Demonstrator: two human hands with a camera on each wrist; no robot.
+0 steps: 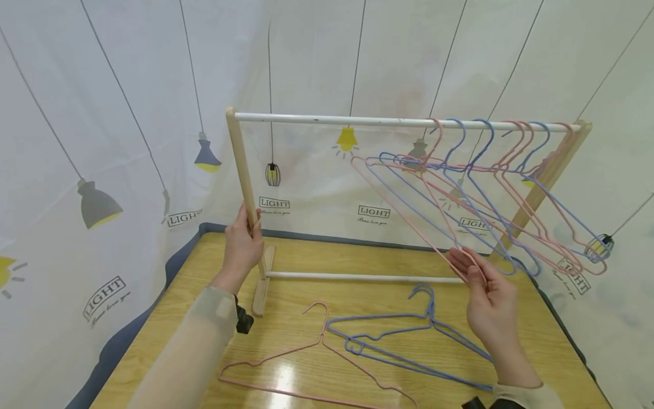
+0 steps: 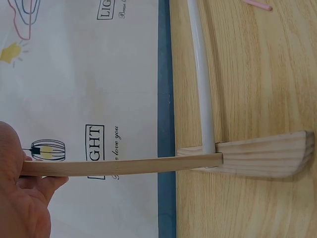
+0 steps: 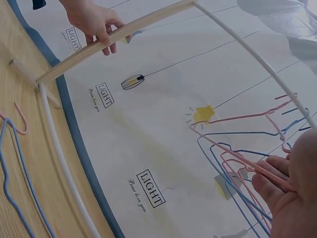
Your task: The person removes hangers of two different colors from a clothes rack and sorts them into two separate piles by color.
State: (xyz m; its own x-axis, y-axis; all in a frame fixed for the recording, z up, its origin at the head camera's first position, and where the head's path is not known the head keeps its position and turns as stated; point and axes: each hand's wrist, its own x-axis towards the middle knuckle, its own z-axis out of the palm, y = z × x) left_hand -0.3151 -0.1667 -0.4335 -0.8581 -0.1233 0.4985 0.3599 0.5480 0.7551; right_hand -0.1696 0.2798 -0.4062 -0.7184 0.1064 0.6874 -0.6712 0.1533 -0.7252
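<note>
Right hand pinching a pink hanger on the rail; left hand steadying the rack post.

I am watching the pink hanger [image 1: 409, 221], thin coated wire, hanging by its hook from the white rail [image 1: 327, 120] at the near end of the pink and blue bunch [image 1: 511, 187]. The right hand [image 1: 487, 301] is pinching its lower bar between fingertips [image 3: 270, 173]. The left hand [image 1: 242, 247] is wrapping its fingers round the smooth wooden post [image 1: 245, 176] of the rack. I am judging the risk as snagging: the hooks are crowding together, so a sideways tug could drag neighbours along or tip the light frame. Loose hangers [image 1: 378, 341] are lying on the glossy wood table [image 1: 536, 335].
</note>
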